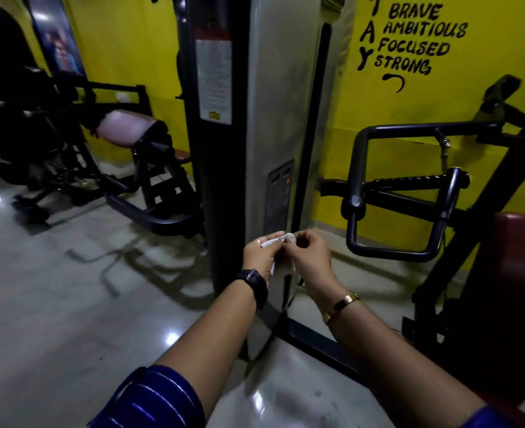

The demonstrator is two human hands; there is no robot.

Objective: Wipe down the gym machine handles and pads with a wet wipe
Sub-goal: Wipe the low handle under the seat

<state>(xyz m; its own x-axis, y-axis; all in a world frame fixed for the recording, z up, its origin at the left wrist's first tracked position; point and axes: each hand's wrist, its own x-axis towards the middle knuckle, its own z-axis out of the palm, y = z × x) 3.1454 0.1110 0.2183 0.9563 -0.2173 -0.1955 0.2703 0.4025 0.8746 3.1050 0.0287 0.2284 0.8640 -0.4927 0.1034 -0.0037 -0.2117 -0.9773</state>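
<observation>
Standing beside the person, I record one view only, from the head camera.

Head view: both forearms reach forward in front of the grey weight-stack column (273, 118). The left hand (262, 257), with a black wristwatch (253, 287) behind it, is curled round the wet wipe (274, 241). The right hand (309, 257), with a gold bracelet (341, 305) at the wrist, pinches the wipe's upper edge with thumb and fingertips. The wipe is bunched between the two hands, and a white fold shows below them. It touches no part of the machine.

The black handle frame (391, 254) stands to the right, apart from the hands. The red pad (517, 273) sits at the right edge, nearer the person. A pink pad (125, 128) on another machine lies far left, against the yellow wall (409, 118).

Assessment: the wipe looks thin, limp and very light. Being damp, it will probably cling to itself and crumple rather than hold a shape. I judge it is best taken by two corners and spread flat, then laid over the palm and fingers. It could then be wrapped round the tubular frame and pressed flat on the pad. No wiping contact has yet been made.
</observation>
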